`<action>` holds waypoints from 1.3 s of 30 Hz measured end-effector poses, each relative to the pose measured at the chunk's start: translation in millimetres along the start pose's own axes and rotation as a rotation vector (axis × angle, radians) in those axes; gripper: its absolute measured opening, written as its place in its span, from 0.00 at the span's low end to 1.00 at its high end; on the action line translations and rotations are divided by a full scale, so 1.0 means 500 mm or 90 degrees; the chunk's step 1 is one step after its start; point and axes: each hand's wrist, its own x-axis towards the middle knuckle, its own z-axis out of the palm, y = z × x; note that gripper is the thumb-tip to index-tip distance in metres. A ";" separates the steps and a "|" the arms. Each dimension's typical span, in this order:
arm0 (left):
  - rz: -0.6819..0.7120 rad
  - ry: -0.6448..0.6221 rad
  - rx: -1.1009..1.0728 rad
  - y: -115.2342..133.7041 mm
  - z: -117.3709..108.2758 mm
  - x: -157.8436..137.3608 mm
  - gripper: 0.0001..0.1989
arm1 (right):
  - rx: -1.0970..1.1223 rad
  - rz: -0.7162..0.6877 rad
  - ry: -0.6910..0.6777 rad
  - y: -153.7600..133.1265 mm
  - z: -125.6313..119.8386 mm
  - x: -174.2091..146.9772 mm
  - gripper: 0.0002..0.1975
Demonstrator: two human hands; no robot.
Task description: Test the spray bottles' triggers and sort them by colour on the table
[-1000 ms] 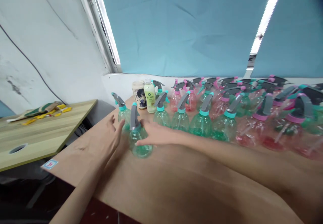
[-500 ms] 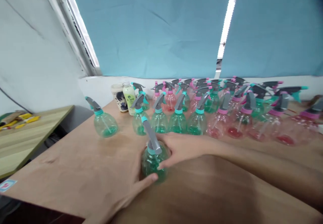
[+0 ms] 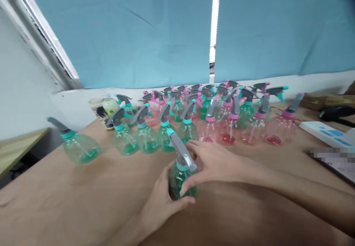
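Observation:
Both of my hands are wrapped round a green spray bottle (image 3: 177, 177) with a grey trigger head and a turquoise collar. My left hand (image 3: 159, 203) curves around its left and near side, the thumb across the front. From the right, my right hand (image 3: 212, 164) grips the body below the head, thumb on the front. Some fingers are hidden behind the bottle. Beyond it stands a row of green spray bottles (image 3: 148, 138) and pink spray bottles (image 3: 227, 129), with several more behind. A single green spray bottle (image 3: 81, 148) stands apart on the left.
A patterned cup (image 3: 100, 113) and a pale green bottle (image 3: 110, 106) stand at the back left of the wooden table (image 3: 83, 201). On the right lie a white device with blue markings (image 3: 330, 133) and a dark flat object, partly blurred. A blue curtain (image 3: 138, 35) hangs behind.
My view has swung to the right, so the bottles sit farther left and the white device has come into sight. Both hands still hold the green spray bottle.

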 end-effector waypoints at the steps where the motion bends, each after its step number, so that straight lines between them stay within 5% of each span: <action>1: 0.005 -0.006 -0.001 0.004 0.011 0.007 0.39 | 0.000 0.021 0.032 0.007 0.000 -0.008 0.33; 4: 0.017 -0.021 -0.004 0.014 0.047 0.032 0.41 | 0.068 0.065 0.113 0.030 0.004 -0.028 0.36; 11: 0.030 -0.036 0.047 0.034 0.126 0.090 0.42 | 0.265 0.015 0.303 0.076 0.017 -0.054 0.26; 17: 0.050 -0.004 0.063 0.046 0.156 0.114 0.48 | 0.319 0.012 0.336 0.093 0.012 -0.047 0.13; 26: 0.079 -0.080 0.074 0.024 0.130 0.125 0.49 | 0.329 -0.036 0.291 0.111 -0.001 -0.034 0.07; 39: 0.132 -0.147 0.339 0.002 0.094 0.101 0.41 | 0.247 -0.091 0.309 0.125 -0.008 -0.028 0.07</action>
